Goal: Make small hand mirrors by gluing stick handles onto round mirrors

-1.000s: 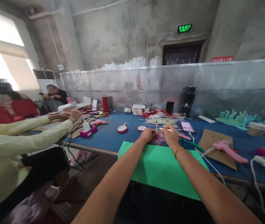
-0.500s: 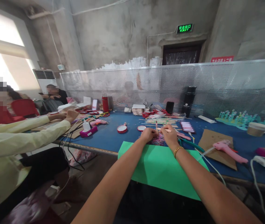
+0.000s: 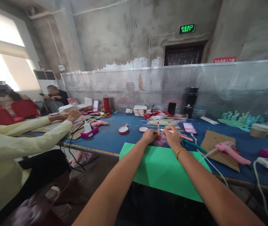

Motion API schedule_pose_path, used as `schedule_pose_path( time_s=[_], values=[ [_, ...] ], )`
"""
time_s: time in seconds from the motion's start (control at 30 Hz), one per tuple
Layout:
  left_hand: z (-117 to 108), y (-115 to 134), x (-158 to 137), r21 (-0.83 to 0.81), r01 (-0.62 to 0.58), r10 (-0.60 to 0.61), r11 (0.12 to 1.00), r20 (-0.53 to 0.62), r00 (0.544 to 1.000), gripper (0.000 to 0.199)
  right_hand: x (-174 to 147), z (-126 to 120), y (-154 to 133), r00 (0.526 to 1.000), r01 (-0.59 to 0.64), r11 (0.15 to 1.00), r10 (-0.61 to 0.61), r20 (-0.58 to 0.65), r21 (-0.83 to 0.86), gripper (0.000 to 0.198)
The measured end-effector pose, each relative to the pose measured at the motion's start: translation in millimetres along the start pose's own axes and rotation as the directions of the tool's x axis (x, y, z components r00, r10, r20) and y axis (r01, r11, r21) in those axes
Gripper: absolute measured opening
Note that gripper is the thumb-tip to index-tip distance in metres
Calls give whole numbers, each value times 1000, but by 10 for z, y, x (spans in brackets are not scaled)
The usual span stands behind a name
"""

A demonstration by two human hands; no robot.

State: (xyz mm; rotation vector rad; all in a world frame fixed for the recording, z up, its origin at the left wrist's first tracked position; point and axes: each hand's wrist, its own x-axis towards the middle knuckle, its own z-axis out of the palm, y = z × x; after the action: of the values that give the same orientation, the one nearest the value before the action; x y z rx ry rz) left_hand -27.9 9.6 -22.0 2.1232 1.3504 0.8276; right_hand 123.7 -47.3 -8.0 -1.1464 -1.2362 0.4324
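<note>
My left hand (image 3: 150, 136) is closed, with its fingertips pinched at the foot of a short upright stick (image 3: 158, 126), pale with a darker tip. In my right hand (image 3: 173, 137), closed too, is a slim pale peach pen-like stick (image 3: 171, 131) pointing left toward the upright one. Whether the two sticks touch, I cannot tell. Below and between the hands lies a tangle of pink, purple and blue threads (image 3: 161, 141). Under my forearms a bright green sheet (image 3: 165, 169) hangs over the table's front edge.
Thin sticks (image 3: 162, 121) and red tape rolls lie behind my hands. To the right are a phone (image 3: 189, 128), cardboard (image 3: 216, 141) and a pink glue gun (image 3: 234, 153). A purple power strip (image 3: 89, 133) stands left. A co-worker in a yellow sleeve (image 3: 41, 139) works there.
The pale pen-like stick in my right hand has shifted slightly, while my left hand stays by the upright stick. At the left, the co-worker's head and arms have moved a little.
</note>
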Motion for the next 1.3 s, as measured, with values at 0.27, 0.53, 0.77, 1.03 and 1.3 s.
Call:
schedule_pose_path(
  time_s=[0.27, 0.53, 0.77, 1.03, 1.3],
  values=[
    [-6, 15, -4, 12, -2, 2, 1000, -1, 1000, 40, 13, 25, 53, 998, 44, 998, -45, 45, 33, 14],
    [-15, 45, -28, 16, 17, -17, 1000, -13, 1000, 28, 9, -8, 26, 1000, 24, 1000, -24, -20, -20, 13],
    [-27, 72, -41, 21, 27, -27, 999, -6, 1000, 31, -2, 1, -9, 1000, 18, 1000, -18, 10, 9, 12],
    [-45, 95, -75, 13, 47, -47, 999, 6, 999, 27, 15, 21, 83, 999, 34, 999, -34, 24, 5, 13],
    [-63, 143, -103, -3, 37, -37, 999, 14, 999, 28, -6, 29, 55, 998, 38, 999, -40, 53, 33, 14]
  ],
)
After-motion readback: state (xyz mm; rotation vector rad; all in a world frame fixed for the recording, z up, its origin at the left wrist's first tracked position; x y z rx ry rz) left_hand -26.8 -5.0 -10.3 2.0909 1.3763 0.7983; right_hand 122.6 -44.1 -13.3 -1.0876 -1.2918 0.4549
